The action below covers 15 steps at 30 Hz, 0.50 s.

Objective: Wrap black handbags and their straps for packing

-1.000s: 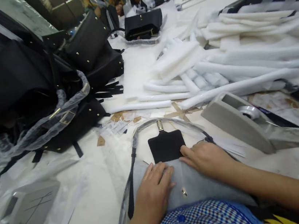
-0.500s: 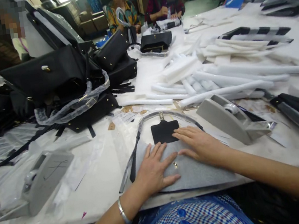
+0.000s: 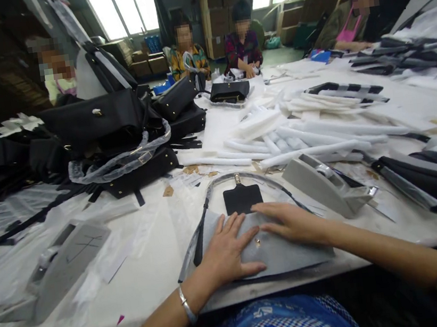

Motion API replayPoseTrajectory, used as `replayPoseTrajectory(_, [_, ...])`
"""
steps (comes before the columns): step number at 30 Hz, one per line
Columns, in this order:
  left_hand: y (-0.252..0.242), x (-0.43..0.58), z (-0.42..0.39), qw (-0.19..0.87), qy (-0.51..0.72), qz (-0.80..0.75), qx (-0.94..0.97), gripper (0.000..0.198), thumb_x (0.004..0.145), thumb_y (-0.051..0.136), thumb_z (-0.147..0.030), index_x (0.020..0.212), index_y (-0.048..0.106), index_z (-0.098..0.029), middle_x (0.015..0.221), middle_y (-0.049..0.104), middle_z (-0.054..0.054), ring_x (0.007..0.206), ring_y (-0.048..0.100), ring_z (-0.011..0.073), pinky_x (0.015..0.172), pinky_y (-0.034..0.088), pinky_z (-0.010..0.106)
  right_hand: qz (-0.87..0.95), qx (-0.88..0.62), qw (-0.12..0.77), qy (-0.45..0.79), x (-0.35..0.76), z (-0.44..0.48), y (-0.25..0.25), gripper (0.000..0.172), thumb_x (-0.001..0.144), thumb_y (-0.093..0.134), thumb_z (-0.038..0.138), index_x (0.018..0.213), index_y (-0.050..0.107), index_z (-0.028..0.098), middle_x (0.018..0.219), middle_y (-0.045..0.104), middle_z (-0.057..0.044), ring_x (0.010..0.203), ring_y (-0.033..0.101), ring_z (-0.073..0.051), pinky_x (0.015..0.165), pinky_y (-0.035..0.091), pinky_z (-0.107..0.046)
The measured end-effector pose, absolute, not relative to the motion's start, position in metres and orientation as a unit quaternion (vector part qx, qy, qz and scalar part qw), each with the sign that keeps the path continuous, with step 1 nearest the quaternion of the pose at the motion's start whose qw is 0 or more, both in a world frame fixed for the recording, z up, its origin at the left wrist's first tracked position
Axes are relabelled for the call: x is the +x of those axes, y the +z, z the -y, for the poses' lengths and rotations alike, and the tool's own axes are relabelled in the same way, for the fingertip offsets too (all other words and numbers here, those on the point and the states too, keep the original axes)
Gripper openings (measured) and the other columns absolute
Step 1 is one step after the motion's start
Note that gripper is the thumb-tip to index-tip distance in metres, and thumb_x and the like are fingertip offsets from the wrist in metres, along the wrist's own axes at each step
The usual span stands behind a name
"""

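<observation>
A handbag (image 3: 290,253) lies flat at the table's near edge, its front covered by a grey translucent sheet with a small gold clasp (image 3: 257,242) showing through. My left hand (image 3: 227,248) rests on the sheet left of the clasp, fingers spread. Flat on the sheet's upper right lies my right hand (image 3: 290,221), fingers stretched toward the left. Just beyond the fingertips is a black flap (image 3: 242,199) with a metal buckle at its top. The plastic-wrapped handle (image 3: 213,185) arches around it.
Grey tape dispensers stand left (image 3: 71,268) and right (image 3: 328,186) of the bag. Black handbags (image 3: 92,121) are piled at the back left. White padding rolls (image 3: 299,139) lie beyond. Another black bag (image 3: 418,180) is at right. Several people sit around the table (image 3: 155,268).
The view has tilted up, showing more windows and people. My right hand has shifted slightly left and down off the black flap. My left hand stays spread on the sheet.
</observation>
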<state>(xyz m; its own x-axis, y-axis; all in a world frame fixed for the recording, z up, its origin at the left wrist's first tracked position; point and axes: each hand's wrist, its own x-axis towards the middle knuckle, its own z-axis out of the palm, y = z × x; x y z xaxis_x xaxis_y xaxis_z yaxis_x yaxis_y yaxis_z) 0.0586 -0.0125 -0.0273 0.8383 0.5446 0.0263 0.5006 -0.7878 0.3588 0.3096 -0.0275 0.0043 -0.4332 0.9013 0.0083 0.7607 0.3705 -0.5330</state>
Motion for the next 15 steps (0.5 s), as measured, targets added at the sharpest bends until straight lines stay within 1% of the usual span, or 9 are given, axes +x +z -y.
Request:
replayPoseTrajectory(2, [-0.027, 0.058, 0.012, 0.172, 0.065, -0.277, 0.943, 0.086, 0.077, 0.048, -0.083, 0.149, 0.038, -0.036, 0.162, 0.027, 0.013, 0.148, 0.023, 0.0395, 0.118, 0.015, 0.065, 0.751, -0.578, 0.211, 0.24, 0.302, -0.005, 0.013, 0.038, 0.093, 0.058, 0.034, 0.127, 0.066, 0.018, 0.13, 0.066, -0.012, 0.123, 0.059, -0.027, 0.11, 0.041, -0.041])
replayPoseTrajectory(3, [-0.027, 0.058, 0.012, 0.173, 0.064, -0.278, 0.943, 0.086, 0.077, 0.048, -0.083, 0.149, 0.038, -0.036, 0.161, 0.027, 0.013, 0.148, 0.023, 0.0397, 0.118, 0.014, 0.065, 0.724, -0.606, 0.23, 0.237, 0.298, -0.023, 0.014, 0.034, 0.092, 0.06, 0.031, 0.121, 0.069, 0.017, 0.125, 0.069, -0.012, 0.12, 0.061, -0.029, 0.108, 0.042, -0.042])
replayPoseTrajectory(6, [-0.026, 0.058, 0.012, 0.176, 0.063, -0.279, 0.942, 0.087, 0.077, 0.047, -0.084, 0.148, 0.039, -0.036, 0.16, 0.029, 0.015, 0.148, 0.022, 0.0399, 0.118, 0.012, 0.065, 0.679, -0.647, 0.242, 0.249, 0.287, -0.072, 0.012, 0.026, 0.087, 0.066, 0.027, 0.106, 0.075, 0.013, 0.098, 0.076, -0.013, 0.1, 0.069, -0.031, 0.096, 0.049, -0.043])
replayPoseTrajectory(8, [-0.025, 0.059, 0.012, 0.176, 0.064, -0.279, 0.942, 0.088, 0.076, 0.046, -0.085, 0.148, 0.039, -0.035, 0.16, 0.03, 0.016, 0.148, 0.023, 0.0394, 0.119, 0.011, 0.064, 0.658, -0.653, 0.257, 0.271, 0.282, -0.089, 0.009, 0.026, 0.086, 0.068, 0.028, 0.104, 0.076, 0.011, 0.083, 0.077, -0.011, 0.086, 0.072, -0.028, 0.085, 0.054, -0.04])
replayPoseTrajectory(10, [-0.024, 0.059, 0.012, 0.176, 0.067, -0.279, 0.942, 0.088, 0.076, 0.046, -0.085, 0.148, 0.039, -0.035, 0.159, 0.031, 0.017, 0.148, 0.023, 0.0389, 0.119, 0.011, 0.063, 0.65, -0.64, 0.287, 0.295, 0.28, -0.088, 0.01, 0.033, 0.088, 0.065, 0.03, 0.114, 0.072, 0.011, 0.085, 0.077, -0.01, 0.082, 0.072, -0.024, 0.081, 0.056, -0.036])
replayPoseTrajectory(12, [-0.024, 0.059, 0.012, 0.172, 0.071, -0.28, 0.942, 0.088, 0.076, 0.047, -0.084, 0.148, 0.04, -0.034, 0.158, 0.032, 0.017, 0.148, 0.024, 0.0388, 0.119, 0.011, 0.063, 0.657, -0.607, 0.316, 0.316, 0.28, -0.07, 0.015, 0.036, 0.091, 0.062, 0.033, 0.121, 0.069, 0.013, 0.094, 0.078, -0.009, 0.085, 0.072, -0.022, 0.083, 0.057, -0.035])
replayPoseTrajectory(13, [-0.025, 0.059, 0.012, 0.17, 0.074, -0.28, 0.942, 0.087, 0.076, 0.048, -0.084, 0.147, 0.041, -0.034, 0.158, 0.033, 0.017, 0.147, 0.025, 0.039, 0.119, 0.011, 0.063, 0.665, -0.588, 0.326, 0.325, 0.281, -0.056, 0.018, 0.035, 0.091, 0.062, 0.034, 0.12, 0.07, 0.015, 0.098, 0.078, -0.008, 0.088, 0.072, -0.021, 0.085, 0.056, -0.034])
replayPoseTrajectory(15, [-0.025, 0.058, 0.013, 0.166, 0.086, -0.281, 0.941, 0.087, 0.075, 0.052, -0.082, 0.146, 0.043, -0.033, 0.156, 0.036, 0.017, 0.146, 0.027, 0.0393, 0.119, 0.012, 0.063, 0.683, -0.552, 0.337, 0.339, 0.284, -0.025, 0.023, 0.028, 0.088, 0.067, 0.036, 0.109, 0.075, 0.02, 0.1, 0.077, -0.005, 0.093, 0.071, -0.02, 0.089, 0.055, -0.033])
